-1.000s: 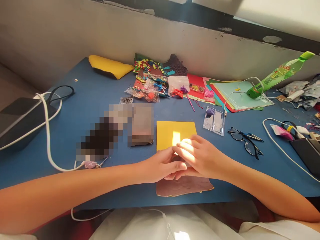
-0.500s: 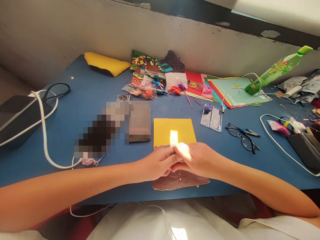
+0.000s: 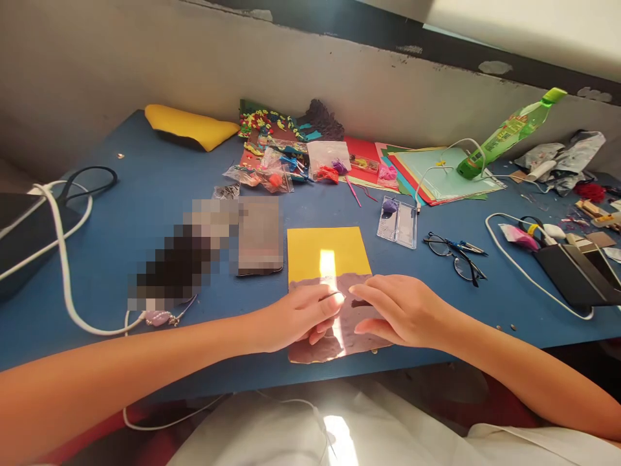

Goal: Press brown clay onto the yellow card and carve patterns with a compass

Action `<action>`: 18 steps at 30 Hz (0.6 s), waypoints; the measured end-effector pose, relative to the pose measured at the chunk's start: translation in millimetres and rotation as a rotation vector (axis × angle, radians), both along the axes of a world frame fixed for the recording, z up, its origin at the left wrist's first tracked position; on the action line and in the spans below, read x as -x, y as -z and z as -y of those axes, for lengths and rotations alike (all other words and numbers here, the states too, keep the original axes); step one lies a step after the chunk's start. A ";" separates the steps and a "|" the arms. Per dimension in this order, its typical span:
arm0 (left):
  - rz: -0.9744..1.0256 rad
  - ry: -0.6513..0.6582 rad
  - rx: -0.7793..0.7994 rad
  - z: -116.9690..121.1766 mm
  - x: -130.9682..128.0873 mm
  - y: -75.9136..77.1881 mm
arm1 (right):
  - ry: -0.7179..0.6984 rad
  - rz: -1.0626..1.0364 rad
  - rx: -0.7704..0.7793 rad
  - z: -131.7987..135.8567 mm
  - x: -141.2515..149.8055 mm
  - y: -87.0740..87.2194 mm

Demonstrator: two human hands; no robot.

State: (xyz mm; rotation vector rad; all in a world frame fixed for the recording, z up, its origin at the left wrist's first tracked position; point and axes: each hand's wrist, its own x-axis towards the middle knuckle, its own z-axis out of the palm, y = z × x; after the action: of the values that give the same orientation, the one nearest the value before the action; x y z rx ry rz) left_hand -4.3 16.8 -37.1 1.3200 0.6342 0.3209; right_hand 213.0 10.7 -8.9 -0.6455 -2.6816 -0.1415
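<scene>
The yellow card [image 3: 327, 249] lies on the blue table [image 3: 194, 168] in front of the person, its nearer part covered by a purple-brown layer [image 3: 310, 353], with a bright strip of sunlight across both. The left hand [image 3: 303, 316] is over the layer's left side, thumb and fingers drawn together; whether they grip anything cannot be told. The right hand [image 3: 400, 309] is over the right side, its thumb apart from its fingers, and a small dark patch shows just under the fingertips. The green bottle [image 3: 509, 136] leaning at the back carries a label with red and yellow lettering, too small and slanted to read. It is near the stacked coloured sheets [image 3: 441, 178]. A clear case [image 3: 405, 223] and glasses [image 3: 453, 255] lie right of the card; the phone-like thing [image 3: 261, 236] to its left is pixelated, hiding any brand.
</scene>
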 end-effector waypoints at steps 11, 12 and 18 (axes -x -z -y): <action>-0.029 -0.035 -0.145 8.4 -2.8 1.5 | 0.056 0.163 0.079 8.6 26.9 11.7; 0.006 -0.025 -0.097 8.6 -1.6 0.8 | 0.067 0.177 0.065 8.9 25.5 11.4; 0.172 0.043 0.058 3.6 1.4 -1.0 | 0.019 0.090 -0.010 12.8 27.9 7.8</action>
State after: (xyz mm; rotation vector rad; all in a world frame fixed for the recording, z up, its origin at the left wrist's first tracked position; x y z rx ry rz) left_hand -5.7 13.3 -36.1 1.2338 0.4670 0.3737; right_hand 185.1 -2.1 -16.7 -0.6768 -2.7598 -0.1942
